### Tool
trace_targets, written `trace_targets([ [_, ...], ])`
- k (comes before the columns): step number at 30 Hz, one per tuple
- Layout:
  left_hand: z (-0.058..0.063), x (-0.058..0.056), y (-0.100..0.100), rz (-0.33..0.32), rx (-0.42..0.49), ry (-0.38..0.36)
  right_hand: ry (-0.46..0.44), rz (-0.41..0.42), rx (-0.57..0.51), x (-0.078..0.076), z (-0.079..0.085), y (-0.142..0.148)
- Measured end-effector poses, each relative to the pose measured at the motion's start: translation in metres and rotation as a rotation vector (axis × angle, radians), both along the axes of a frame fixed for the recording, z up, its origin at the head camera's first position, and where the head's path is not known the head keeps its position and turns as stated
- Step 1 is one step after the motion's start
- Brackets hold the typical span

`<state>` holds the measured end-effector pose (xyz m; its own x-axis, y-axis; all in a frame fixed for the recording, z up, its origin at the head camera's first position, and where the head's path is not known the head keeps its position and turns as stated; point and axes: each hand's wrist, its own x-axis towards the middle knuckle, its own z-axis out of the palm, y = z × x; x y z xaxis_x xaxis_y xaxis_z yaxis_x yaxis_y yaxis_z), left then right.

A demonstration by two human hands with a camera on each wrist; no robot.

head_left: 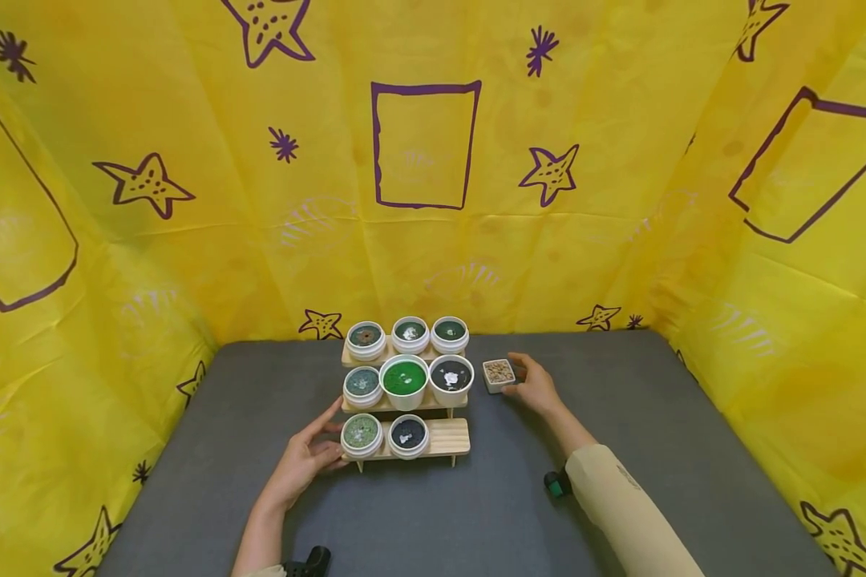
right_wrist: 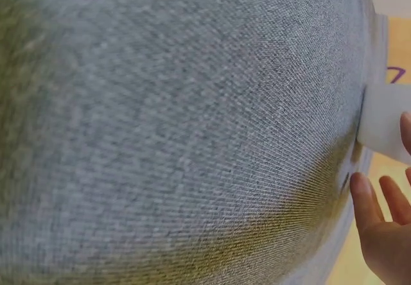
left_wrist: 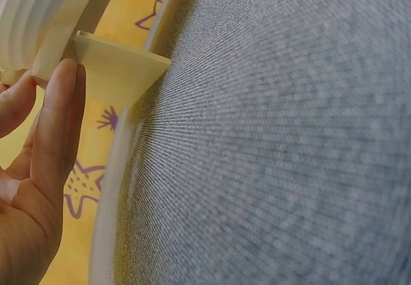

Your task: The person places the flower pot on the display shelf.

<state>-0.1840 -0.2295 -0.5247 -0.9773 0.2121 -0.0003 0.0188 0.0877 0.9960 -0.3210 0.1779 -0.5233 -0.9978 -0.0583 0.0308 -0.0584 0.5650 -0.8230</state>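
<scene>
A three-tier wooden stand [head_left: 449,437] carries several round white cups with green, grey and dark contents, some glossy. My left hand [head_left: 305,465] grips its left end, with the thumb by the lowest shelf and a finger reaching up toward the middle one. In the left wrist view, the fingertips [left_wrist: 61,83] press against the shelf edge beside a thin wooden leg [left_wrist: 119,67]. Right of the stand, a small square white dish [head_left: 499,375] holds tan, grainy bits. My right hand [head_left: 537,391] pinches its right side; in the right wrist view, the other fingers [right_wrist: 364,201] spread away from the dish.
A dark grey cloth [head_left: 476,513] covers the table. Yellow fabric walls [head_left: 433,264] printed with purple stars and shapes enclose it at the back and both sides. The lowest shelf has bare wood at its right end.
</scene>
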Motion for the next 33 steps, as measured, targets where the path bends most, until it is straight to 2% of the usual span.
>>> trace_targets([
  [6, 0.001, 0.000, 0.001, 0.013, -0.003, -0.007, -0.020, 0.041, -0.013, -0.002, -0.001, 0.001],
  [12, 0.000, 0.000, 0.000, 0.011, 0.001, -0.002, -0.024, 0.063, -0.060, -0.001, -0.002, 0.004],
  [16, 0.000, 0.000, 0.000, 0.009, 0.004, -0.005, -0.017, 0.112, -0.120, 0.000, -0.005, 0.008],
  [20, 0.000, 0.000, 0.000, 0.010, 0.004, -0.011, -0.032, 0.150, -0.180, 0.003, -0.008, 0.011],
  [33, 0.001, -0.002, 0.001, 0.041, -0.013, -0.044, -0.062, 0.187, -0.236, 0.015, -0.013, 0.015],
])
